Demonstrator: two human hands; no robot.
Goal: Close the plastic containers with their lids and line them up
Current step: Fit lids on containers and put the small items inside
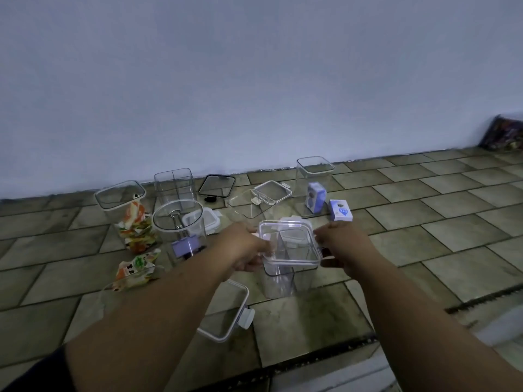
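Grey floor tiles [424,193] are seen under a plain pale wall [254,80], and many clear plastic things are spread out on the floor. Near the middle, a square container [285,274] with a divider inside is being worked on, and a clear lid [288,241] is being pressed onto its top. The lid is gripped at its left edge by the left hand [249,250], with the fingers closed on the rim. The right edge is held by the right hand [343,250], also closed on the lid. It cannot be told if the lid is fully snapped down yet. Other containers are not closed: a tall one with snack packets [135,224], a round one with clips [181,222], an empty divided one [175,185] by the wall, and a tall one with a blue box [315,190]. Loose lids are lying about, such as a dark-rimmed lid [217,185] and a white-rimmed lid [226,309] close to the arms. Nothing is lined up yet. If one side is pushed harder than the other, the lid could sit crooked or pop off. The light, empty container could also tip or slide on the tiles. The white-rimmed lid could be knocked by an arm.
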